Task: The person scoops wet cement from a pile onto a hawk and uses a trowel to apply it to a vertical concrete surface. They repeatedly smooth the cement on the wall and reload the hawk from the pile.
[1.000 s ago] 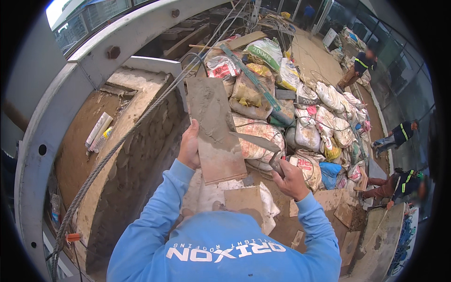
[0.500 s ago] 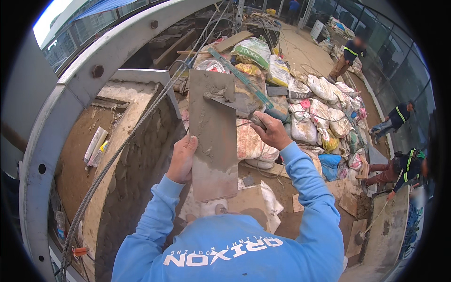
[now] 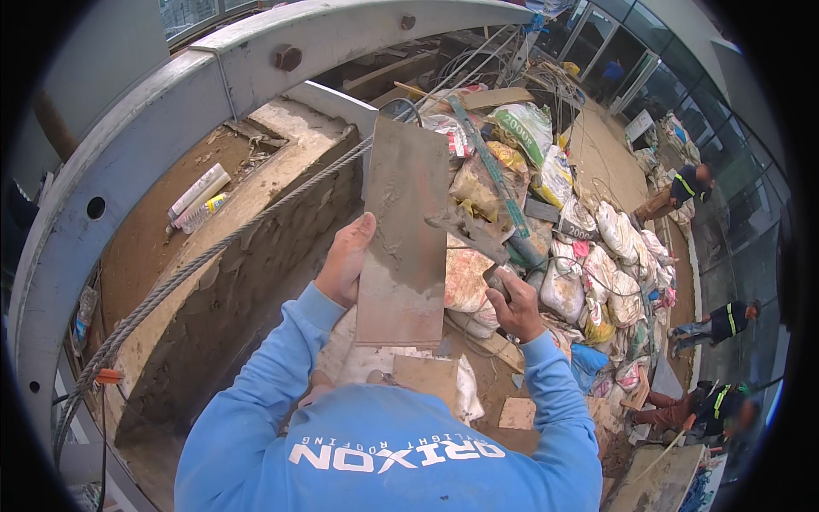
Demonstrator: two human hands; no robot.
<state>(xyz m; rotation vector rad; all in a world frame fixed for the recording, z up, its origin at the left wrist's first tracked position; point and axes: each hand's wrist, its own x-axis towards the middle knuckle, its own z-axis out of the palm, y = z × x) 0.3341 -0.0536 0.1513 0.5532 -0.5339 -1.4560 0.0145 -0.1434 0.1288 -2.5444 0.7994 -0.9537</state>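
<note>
Nearest, the left hand (image 3: 345,260) grips the left edge of a long flat mortar board (image 3: 405,235), thumb pressed on its smeared face, holding it up at a slant in front of the chest. Just beside it the right hand (image 3: 512,305) is closed tight on the handle of a trowel (image 3: 465,229), whose blade lies against the board's right edge. Below them sits a small tan slab (image 3: 424,375) on pale sacks. Further left runs a rough plastered wall (image 3: 247,247) with a steel cable (image 3: 196,264) crossing it. Beyond lies a heap of filled bags (image 3: 589,247), with workers in dark vests (image 3: 687,188) at the far right
</note>
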